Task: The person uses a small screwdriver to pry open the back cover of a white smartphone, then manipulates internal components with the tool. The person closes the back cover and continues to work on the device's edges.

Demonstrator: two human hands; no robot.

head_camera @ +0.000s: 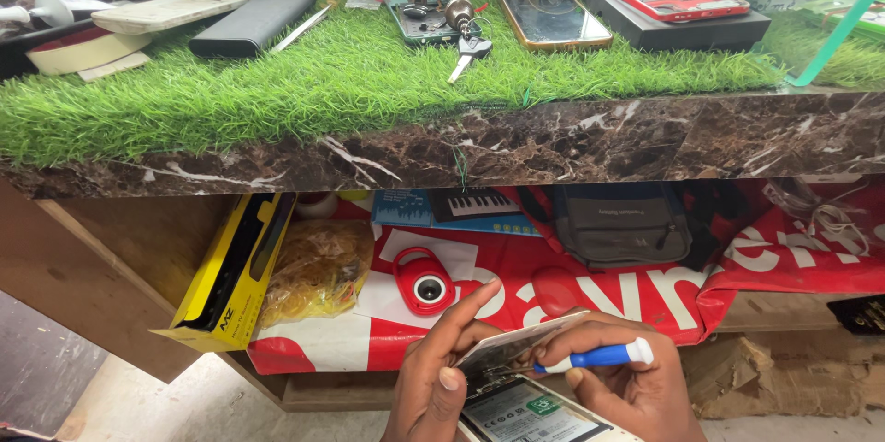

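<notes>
Head view, looking down below a marble-edged counter (553,142) topped with green artificial grass (304,82): the left hand (433,377) grips an opened phone (521,405) at the bottom edge of the picture, thumb and fingers pinching its lifted back panel (516,342); the right hand (636,387) is curled around a blue-and-white screwdriver (599,356), its tip hidden at the phone. Behind the hands, a shelf holds a red round camera-like gadget (424,281), a yellow box (235,271) and a grey bag (622,225).

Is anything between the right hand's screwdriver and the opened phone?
Nothing visible. The right hand holds the blue-and-white screwdriver with its tip end at the opened phone, under the lifted panel that the left hand props up. The tip itself is hidden.
</notes>
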